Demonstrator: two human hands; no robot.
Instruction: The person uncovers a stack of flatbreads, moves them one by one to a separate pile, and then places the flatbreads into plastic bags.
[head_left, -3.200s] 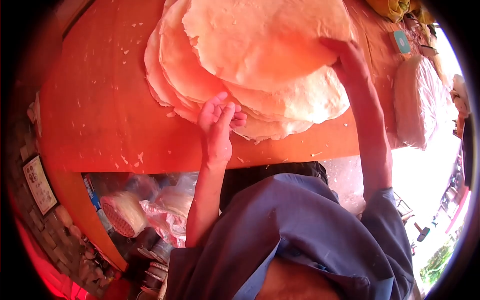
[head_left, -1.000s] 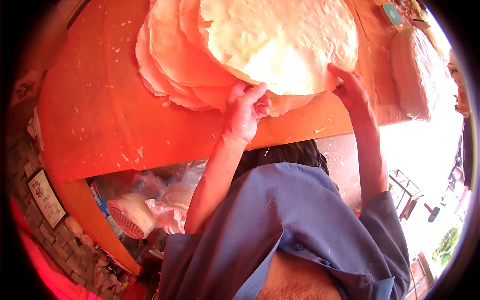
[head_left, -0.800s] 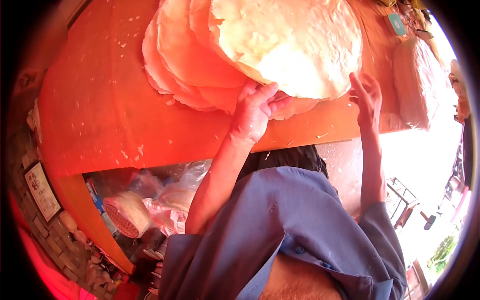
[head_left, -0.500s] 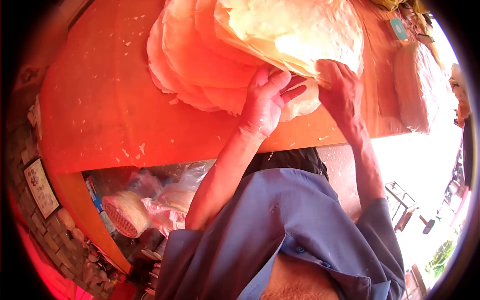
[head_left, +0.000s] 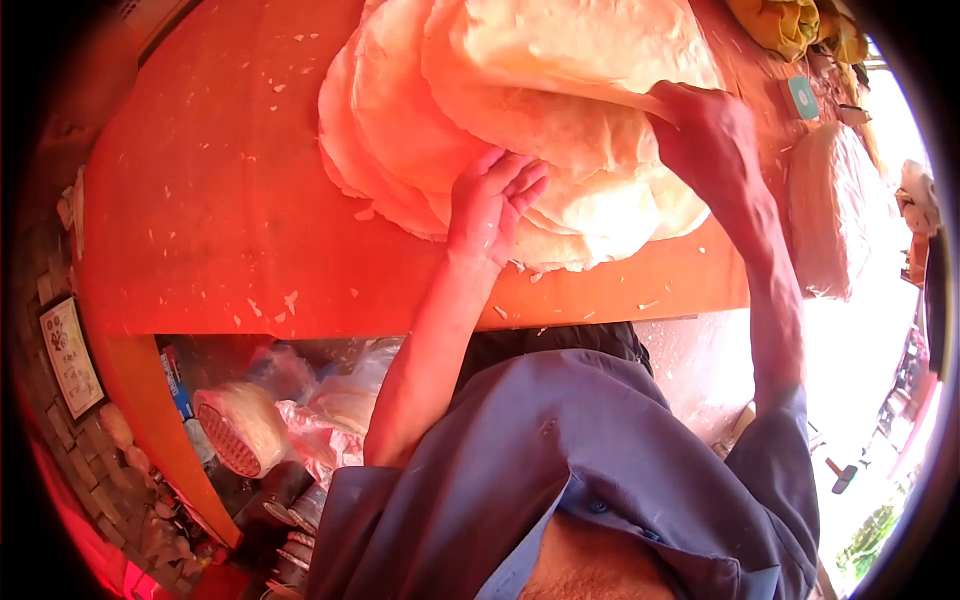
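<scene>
Right hand (head_left: 712,140) has its grip clamped on the near edge of the top flatbread (head_left: 580,45), holding that edge up off the stack of flatbreads (head_left: 420,130) — the sheet tilts, and its far side runs out of view. Left hand (head_left: 488,205) lies flat on the stack, fingers straight and slightly apart, gripping nothing. The stack sits on the orange counter (head_left: 200,200), which is strewn with pale crumbs. At the counter's right end a clear plastic bag (head_left: 835,215) holds another pile of round flatbreads. Under the counter lie crumpled plastic bags (head_left: 330,410) — beside them is a round pale bundle (head_left: 240,430) with a red mesh face; what the bags hold cannot be told.
</scene>
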